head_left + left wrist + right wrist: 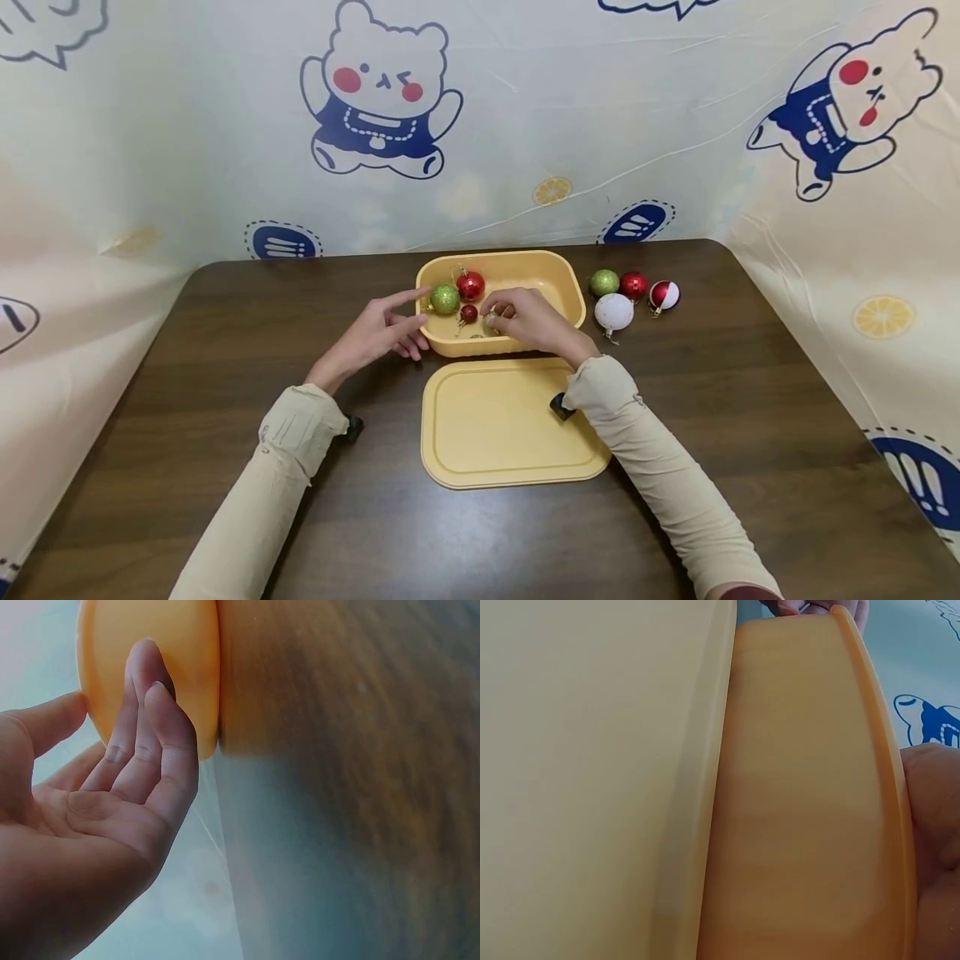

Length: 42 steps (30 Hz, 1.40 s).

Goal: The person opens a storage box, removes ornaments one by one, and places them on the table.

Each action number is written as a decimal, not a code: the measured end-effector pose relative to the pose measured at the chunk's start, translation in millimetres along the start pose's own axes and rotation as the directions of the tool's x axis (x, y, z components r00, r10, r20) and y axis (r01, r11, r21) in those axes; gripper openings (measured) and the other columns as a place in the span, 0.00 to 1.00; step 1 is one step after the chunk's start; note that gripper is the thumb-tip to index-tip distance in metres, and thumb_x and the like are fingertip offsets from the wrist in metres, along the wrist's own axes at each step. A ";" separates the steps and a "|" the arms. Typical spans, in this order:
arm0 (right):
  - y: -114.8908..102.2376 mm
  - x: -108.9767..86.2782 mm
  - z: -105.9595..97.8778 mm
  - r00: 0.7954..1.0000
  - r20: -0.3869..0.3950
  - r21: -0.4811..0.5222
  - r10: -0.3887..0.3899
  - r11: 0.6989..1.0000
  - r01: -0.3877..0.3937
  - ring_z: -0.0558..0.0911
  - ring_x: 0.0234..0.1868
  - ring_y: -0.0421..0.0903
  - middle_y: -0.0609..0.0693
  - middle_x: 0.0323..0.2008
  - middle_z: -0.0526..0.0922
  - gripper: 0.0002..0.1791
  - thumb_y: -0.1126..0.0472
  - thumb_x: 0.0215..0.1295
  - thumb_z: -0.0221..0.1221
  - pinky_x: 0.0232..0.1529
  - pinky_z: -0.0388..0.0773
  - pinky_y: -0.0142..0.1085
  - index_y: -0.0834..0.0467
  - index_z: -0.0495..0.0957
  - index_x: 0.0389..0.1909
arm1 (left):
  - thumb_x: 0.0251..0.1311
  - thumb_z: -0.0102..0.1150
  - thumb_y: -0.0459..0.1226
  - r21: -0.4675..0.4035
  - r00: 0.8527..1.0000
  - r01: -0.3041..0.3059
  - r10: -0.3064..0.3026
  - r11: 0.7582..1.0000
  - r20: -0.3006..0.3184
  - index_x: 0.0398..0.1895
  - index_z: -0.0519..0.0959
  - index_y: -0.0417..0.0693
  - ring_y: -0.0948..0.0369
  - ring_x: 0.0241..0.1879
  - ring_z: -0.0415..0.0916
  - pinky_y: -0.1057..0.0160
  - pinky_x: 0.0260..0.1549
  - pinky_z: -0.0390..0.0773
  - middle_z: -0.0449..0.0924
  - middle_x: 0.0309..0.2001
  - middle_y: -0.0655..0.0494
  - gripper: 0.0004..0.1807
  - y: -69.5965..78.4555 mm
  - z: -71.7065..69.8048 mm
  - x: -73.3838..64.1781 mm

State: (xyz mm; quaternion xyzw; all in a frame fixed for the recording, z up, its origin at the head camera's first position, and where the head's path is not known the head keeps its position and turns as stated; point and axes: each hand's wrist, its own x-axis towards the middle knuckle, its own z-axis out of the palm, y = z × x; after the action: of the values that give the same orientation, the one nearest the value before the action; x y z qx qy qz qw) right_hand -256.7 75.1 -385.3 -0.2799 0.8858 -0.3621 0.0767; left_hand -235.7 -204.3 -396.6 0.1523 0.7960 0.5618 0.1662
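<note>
A yellow rectangular box (pixel 555 287) holds a green glitter bauble (pixel 445 299), a red bauble (pixel 471 285) and a small dark red bauble (pixel 468 314). My left hand (pixel 378 333) is at the box's left end, its thumb and extended fingers touching the wall; the left wrist view shows no object in its palm (pixel 120 810). Over the box's front rim reaches my right hand (pixel 528 318), its fingertips pinching a small gold bauble (pixel 491 320) low inside, partly covered by the fingers. In the right wrist view the box wall hides most of the right hand (pixel 937 817).
The flat yellow lid (pixel 502 425) lies in front of the box, under the right wrist. To the right of the box sit a green bauble (pixel 603 283), a red bauble (pixel 633 286), a white bauble (pixel 614 312) and a red-and-white bauble (pixel 664 295). A printed curtain backs the table.
</note>
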 end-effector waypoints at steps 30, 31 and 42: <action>6.1 -40.1 -45.8 0.982 -0.187 -0.003 -0.026 1.000 0.026 0.84 0.44 0.48 0.52 0.42 0.85 0.09 0.62 0.69 0.62 0.47 0.83 0.43 0.60 0.83 0.47 | 0.73 0.54 0.39 -0.034 1.000 -0.008 0.008 0.999 0.009 0.76 0.61 0.50 0.44 0.27 0.83 0.47 0.32 0.85 0.83 0.34 0.31 0.30 0.3 -0.2 -1.6; 7.5 -41.4 -48.0 0.982 -0.190 -0.002 -0.016 1.000 0.016 0.84 0.44 0.48 0.51 0.43 0.85 0.09 0.62 0.69 0.62 0.47 0.83 0.43 0.60 0.83 0.47 | 0.73 0.54 0.39 -0.034 1.000 -0.010 0.010 0.999 0.011 0.76 0.61 0.50 0.44 0.27 0.83 0.48 0.32 0.85 0.83 0.34 0.31 0.30 0.0 -0.1 -1.3; 20.2 -59.9 -91.6 0.945 -0.324 -0.029 0.040 0.998 -0.053 0.84 0.44 0.48 0.51 0.43 0.86 0.10 0.60 0.68 0.64 0.47 0.82 0.46 0.56 0.83 0.48 | 0.73 0.54 0.39 -0.015 1.000 -0.009 0.009 1.000 0.009 0.76 0.61 0.50 0.46 0.28 0.84 0.49 0.33 0.86 0.83 0.33 0.32 0.30 -0.5 -0.5 -0.7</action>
State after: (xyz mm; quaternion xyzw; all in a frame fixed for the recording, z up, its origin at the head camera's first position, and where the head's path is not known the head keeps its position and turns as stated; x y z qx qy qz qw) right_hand -246.8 174.7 -336.6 -0.1972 0.8994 -0.3846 -0.0661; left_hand -235.3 -205.3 -396.8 0.1570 0.7903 0.5678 0.1684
